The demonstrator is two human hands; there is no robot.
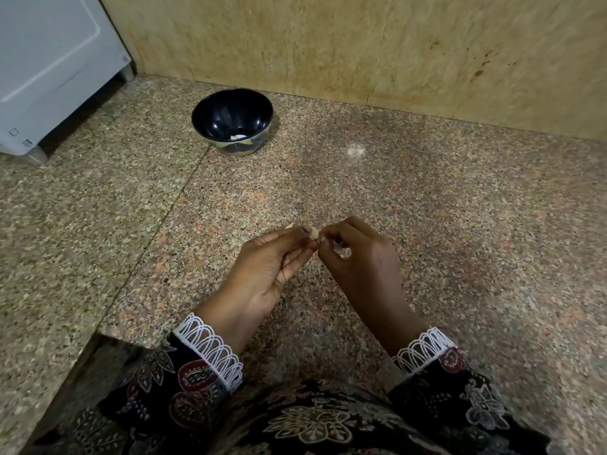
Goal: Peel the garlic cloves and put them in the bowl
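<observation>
My left hand (269, 267) pinches a small pale garlic clove (314, 233) between thumb and fingertips, a little above the granite counter (427, 208). My right hand (358, 257) meets it from the right, its thumb and forefinger pinching at the clove's end where a bit of white skin shows. A pale scrap (289, 226) peeks out just behind my left fingertips. A dark bowl (232, 119) stands farther back to the left, near the wall, with a pale peeled piece (238, 137) at its bottom.
A white appliance (49, 67) stands at the back left on the counter. A beige stone wall (361, 44) closes the back. The counter's edge steps down at the near left, by my patterned sleeves.
</observation>
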